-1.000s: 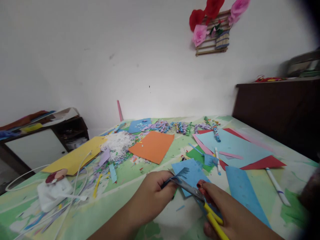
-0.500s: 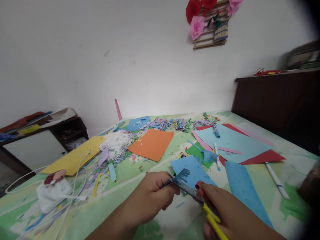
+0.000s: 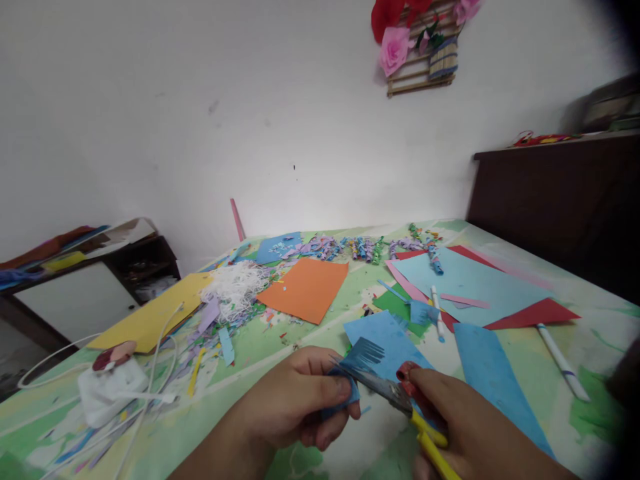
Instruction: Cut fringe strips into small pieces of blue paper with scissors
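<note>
Pinched in my left hand (image 3: pixel 305 400) is a piece of blue paper (image 3: pixel 367 353), its far edge cut into a fringe of several narrow strips. My right hand (image 3: pixel 445 413) is closed around yellow-handled scissors (image 3: pixel 387 389). Their metal blades point left and lie at the fringed paper, close to my left fingertips. Something red shows at my right index fingertip; I cannot make out what it is. Beneath the blades lies a larger blue sheet (image 3: pixel 415 347). A long blue paper strip (image 3: pixel 493 380) rests to the right of it.
An orange sheet (image 3: pixel 307 287), white string (image 3: pixel 237 288) and a yellow sheet (image 3: pixel 150 313) lie on the left. Light blue paper (image 3: pixel 475 280) and white markers (image 3: pixel 563 363) are on the right. Curled paper pieces (image 3: pixel 360 248) line the back. A white cable (image 3: pixel 150 373) crosses the left side.
My left fingers have rolled, so the fringe now faces up more and blue paper shows below my thumb. The scissors stay at the paper, moved slightly down and right.
</note>
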`<action>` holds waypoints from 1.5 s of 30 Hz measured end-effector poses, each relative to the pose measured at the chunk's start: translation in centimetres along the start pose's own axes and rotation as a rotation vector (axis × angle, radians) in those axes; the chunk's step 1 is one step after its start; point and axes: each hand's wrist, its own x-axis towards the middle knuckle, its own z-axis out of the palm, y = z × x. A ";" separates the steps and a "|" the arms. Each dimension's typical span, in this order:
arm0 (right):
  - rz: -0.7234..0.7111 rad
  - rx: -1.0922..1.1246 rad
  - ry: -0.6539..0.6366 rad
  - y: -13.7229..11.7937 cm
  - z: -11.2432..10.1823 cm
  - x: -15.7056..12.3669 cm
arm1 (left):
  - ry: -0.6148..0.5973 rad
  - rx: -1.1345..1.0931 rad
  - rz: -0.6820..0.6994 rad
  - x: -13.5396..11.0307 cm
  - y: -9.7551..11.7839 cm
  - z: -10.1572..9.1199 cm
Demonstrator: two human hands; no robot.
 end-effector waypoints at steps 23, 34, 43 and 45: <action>-0.067 0.047 -0.036 0.1 0.3 -0.1 | 0.320 0.638 0.010 -0.1 1.2 1.2; -0.078 -0.066 -0.035 -0.3 0.1 -0.1 | 0.032 0.047 -0.015 0.1 0.5 0.0; -0.052 -0.024 0.023 -0.4 -0.1 0.3 | 0.079 -0.012 -0.030 0.3 0.4 0.0; -0.080 0.004 0.035 -0.2 -0.1 0.2 | 0.202 0.193 -0.009 0.0 0.7 0.4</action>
